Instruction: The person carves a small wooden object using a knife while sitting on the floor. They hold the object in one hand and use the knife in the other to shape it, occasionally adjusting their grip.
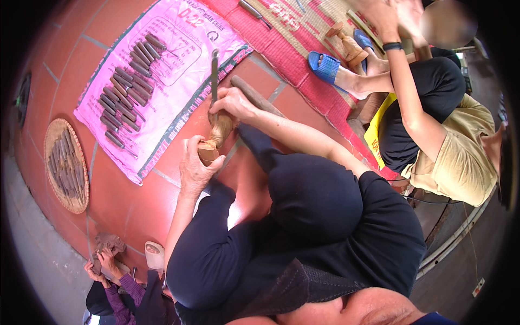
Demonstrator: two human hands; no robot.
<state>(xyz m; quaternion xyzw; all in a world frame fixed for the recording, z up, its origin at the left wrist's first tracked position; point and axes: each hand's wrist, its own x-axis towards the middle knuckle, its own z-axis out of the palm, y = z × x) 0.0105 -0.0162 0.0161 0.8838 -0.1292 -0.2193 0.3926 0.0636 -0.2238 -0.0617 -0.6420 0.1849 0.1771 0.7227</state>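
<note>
My left hand [195, 168] is wrapped round the square base of a carved wooden piece [221, 129], thumb on its near side. Its rounded, paler part leans up and away toward my right hand. My right hand [232, 104] is closed on a slim grey carving tool [214, 70], whose long shaft stands up above the fingers. The tool's lower end, by the wood, is hidden by my fingers. A thick wooden stick [257, 97] lies on the tiles, partly behind my right wrist.
Several dark-handled carving tools [127, 95] lie on a pink printed sack [179, 103]. Left of it, a round woven tray [50, 135] holds more tools. A person [428, 108] in blue sandals sits at right by a red mat [325, 97]; another person's hands [105, 262] hold brown material, lower left.
</note>
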